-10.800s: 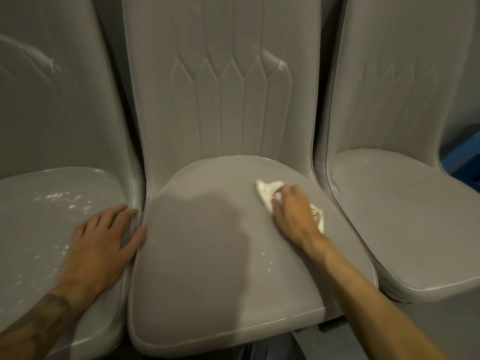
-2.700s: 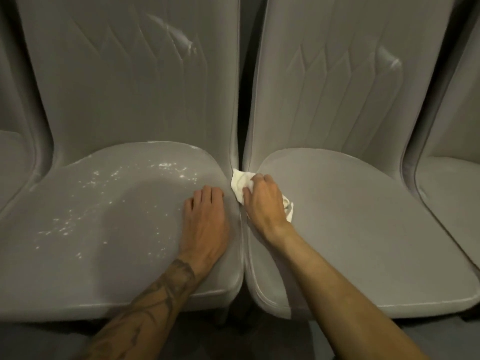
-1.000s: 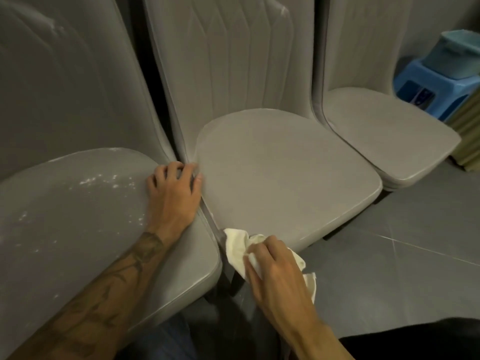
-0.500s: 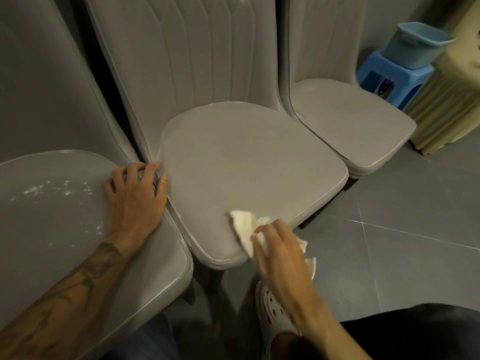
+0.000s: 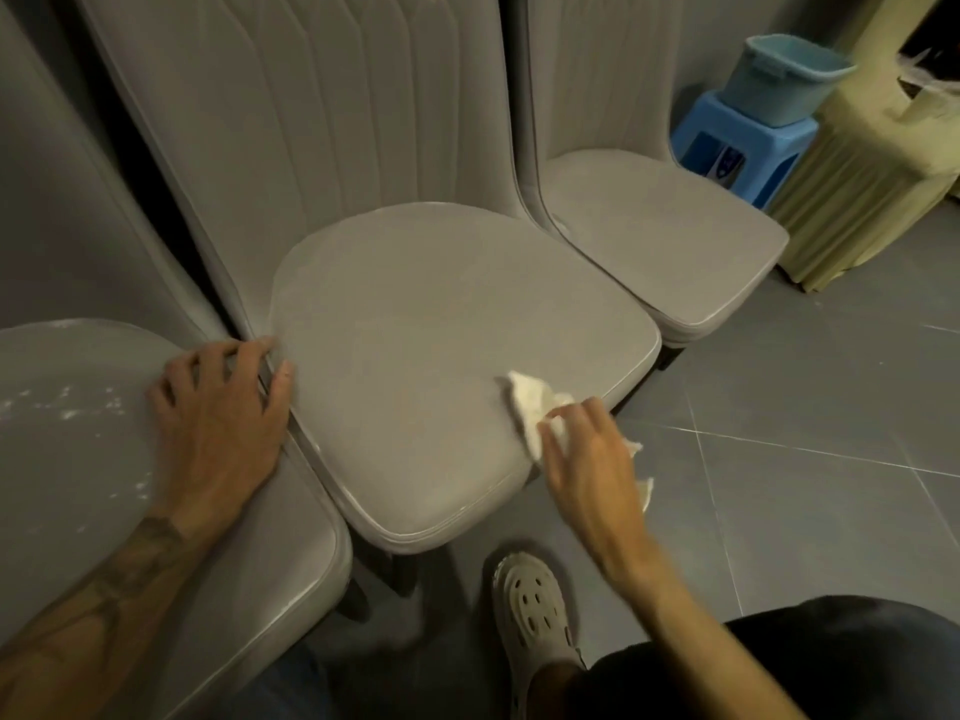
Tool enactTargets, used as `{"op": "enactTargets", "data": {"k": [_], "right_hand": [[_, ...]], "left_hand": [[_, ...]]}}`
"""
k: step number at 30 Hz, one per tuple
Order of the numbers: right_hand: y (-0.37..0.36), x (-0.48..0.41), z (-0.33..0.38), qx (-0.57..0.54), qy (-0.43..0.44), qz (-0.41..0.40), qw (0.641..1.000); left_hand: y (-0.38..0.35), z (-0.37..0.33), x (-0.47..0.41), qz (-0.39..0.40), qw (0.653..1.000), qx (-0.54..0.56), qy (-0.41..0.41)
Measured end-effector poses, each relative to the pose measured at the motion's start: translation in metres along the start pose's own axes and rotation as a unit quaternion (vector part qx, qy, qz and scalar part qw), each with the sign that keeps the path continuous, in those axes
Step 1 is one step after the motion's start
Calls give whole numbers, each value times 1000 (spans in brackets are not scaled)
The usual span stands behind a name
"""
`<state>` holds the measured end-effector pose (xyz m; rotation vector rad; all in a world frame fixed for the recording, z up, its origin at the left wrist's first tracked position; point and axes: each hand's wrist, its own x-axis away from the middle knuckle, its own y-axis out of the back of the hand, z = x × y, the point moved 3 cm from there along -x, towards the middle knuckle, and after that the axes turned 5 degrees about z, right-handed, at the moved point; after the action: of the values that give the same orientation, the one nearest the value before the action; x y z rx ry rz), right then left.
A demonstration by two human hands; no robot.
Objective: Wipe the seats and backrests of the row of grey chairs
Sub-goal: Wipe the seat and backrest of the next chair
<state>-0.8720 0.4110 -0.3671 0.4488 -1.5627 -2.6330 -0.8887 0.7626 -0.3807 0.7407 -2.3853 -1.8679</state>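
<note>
We look at a dim, muted scene under soft light whose source we cannot place. The left seat (image 5: 78,433) carries a dull sheen, and thin highlights trace the piping of the middle seat (image 5: 441,356). Deep shadow pools on the floor (image 5: 805,511) beneath the near seat edges. Motion blur smears the right hand (image 5: 589,459) and its cloth (image 5: 527,407); the left hand (image 5: 218,423) is sharper. Wide-angle distortion bows the backrests (image 5: 311,122) toward the left edge.

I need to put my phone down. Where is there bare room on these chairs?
The right seat is bare, bordered by its backrest and the blue stool. The middle seat is free from its backrest to the cloth. Crowded: the right hand holds the cloth at that seat's front right edge; the left hand rests on the speckled left seat.
</note>
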Motion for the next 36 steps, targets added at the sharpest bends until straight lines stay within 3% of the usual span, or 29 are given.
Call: {"op": "enactTargets", "data": {"k": [5,9,12,17,20,22,28,32,36], "right_hand": [[13,-25,-16,-16,-126,-78,989],[-9,16,9,-42,-70,-40,996],[7,-11,-21,0,-41,-28,999],[31,-64,-59,-1,-158,-62,985],[13,-32,-33,-24,-126,-97,987],[4,-13,-25,-31,-80,-74,993],[25,-61,-76,24,-64,-59,996],[40,-99,-111,32,-149,-67,986],[30,-88,-104,-15,-209,-142,968]], "left_hand": [[2,0,0,12,1000,2,3],[1,-1,0,15,1000,15,9],[1,0,0,17,999,29,6],[1,1,-4,53,998,39,1],[-2,2,-5,65,997,47,6],[-3,4,-5,58,997,52,2],[-22,21,-13,76,994,77,17],[-39,37,-17,53,997,55,6],[-65,62,-24,54,998,24,-2]]}}
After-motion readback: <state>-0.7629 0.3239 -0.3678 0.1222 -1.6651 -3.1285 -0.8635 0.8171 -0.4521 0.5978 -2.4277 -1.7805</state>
